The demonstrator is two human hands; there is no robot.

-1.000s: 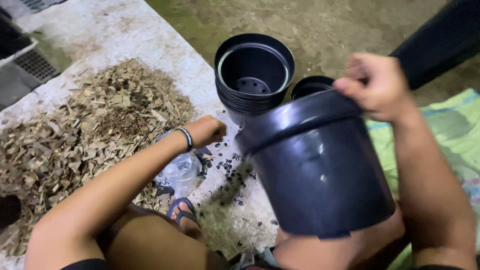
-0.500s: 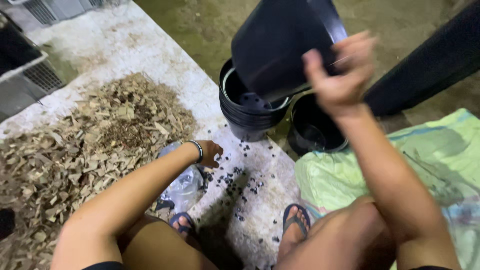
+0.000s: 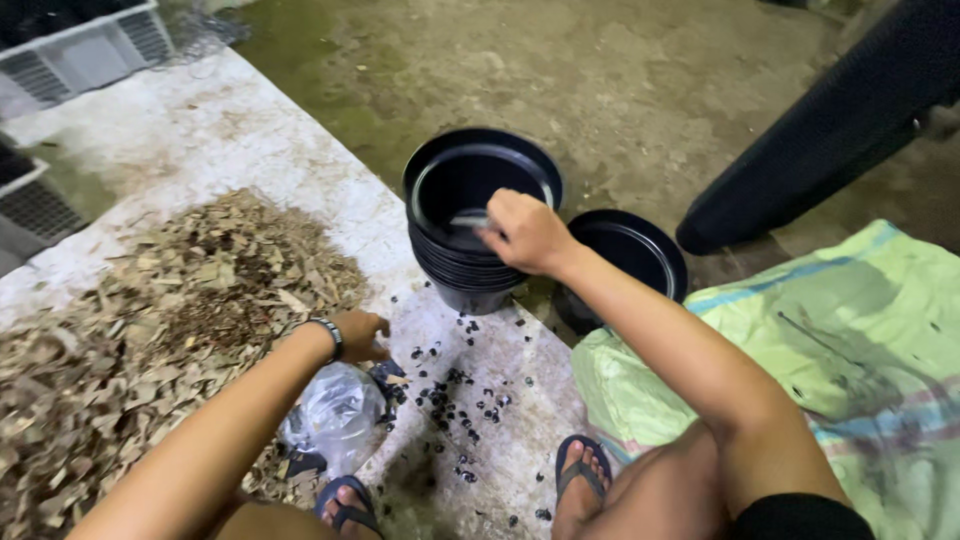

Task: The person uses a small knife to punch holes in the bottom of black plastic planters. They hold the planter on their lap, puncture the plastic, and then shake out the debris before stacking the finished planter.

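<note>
My right hand (image 3: 524,232) rests on the rim of the top pot in a stack of black plastic pots (image 3: 478,222), fingers curled over its edge. A second black pot (image 3: 632,258) stands just right of the stack. My left hand (image 3: 360,336), with a bracelet at the wrist, hovers with curled fingers over a clear plastic bag (image 3: 334,412) and the edge of a pile of dry wood chips (image 3: 150,330). Small black pellets (image 3: 462,398) lie scattered on the white slab between my feet.
Green cloth sacking (image 3: 830,350) covers the ground at right. A long black bundle (image 3: 838,120) lies at upper right. Grey plastic crates (image 3: 80,42) stand at upper left. My sandalled feet (image 3: 580,472) are at the bottom edge. Bare dirt ground lies beyond the slab.
My right hand lifted one black pot up and set it down into the stack. The left hand stayed near the plastic bag.
</note>
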